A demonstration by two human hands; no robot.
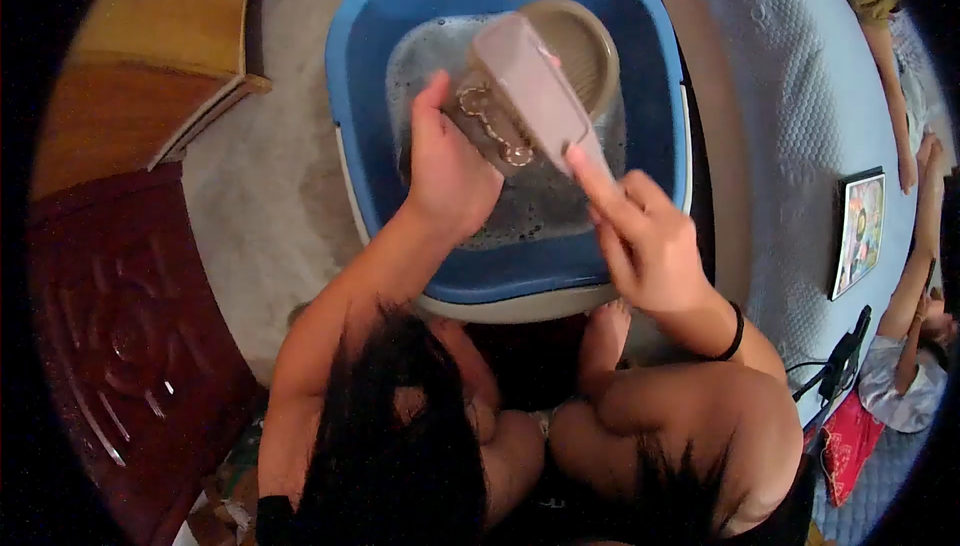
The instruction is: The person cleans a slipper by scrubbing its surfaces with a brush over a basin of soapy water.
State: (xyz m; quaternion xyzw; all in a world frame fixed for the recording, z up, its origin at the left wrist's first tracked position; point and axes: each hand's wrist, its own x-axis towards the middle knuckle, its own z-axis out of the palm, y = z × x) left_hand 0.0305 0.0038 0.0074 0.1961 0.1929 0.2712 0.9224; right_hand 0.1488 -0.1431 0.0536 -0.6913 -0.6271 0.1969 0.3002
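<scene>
My left hand point(450, 171) is closed around a brown slipper point(488, 128), its thumb raised along the side. A pale bone-shaped outline decorates the slipper. A pale pink scrub brush point(540, 86) is gripped by its handle in my right hand point(652, 241), with a finger stretched along the back. The brush lies over the slipper's upper part, and its bristles are hidden underneath. Behind the brush, a second beige-brown slipper point(588, 46) shows a rounded end and a ribbed surface. Both sit over a blue basin point(360, 46) holding cloudy, foamy water point(440, 46).
Wooden furniture point(150, 26) and a dark red carved panel point(130, 296) stand at the left. On the right is a pale blue mattress point(800, 96) with a framed picture point(858, 234), a black cable point(840, 371) and another person's limbs point(920, 216). My knees flank the basin's near side.
</scene>
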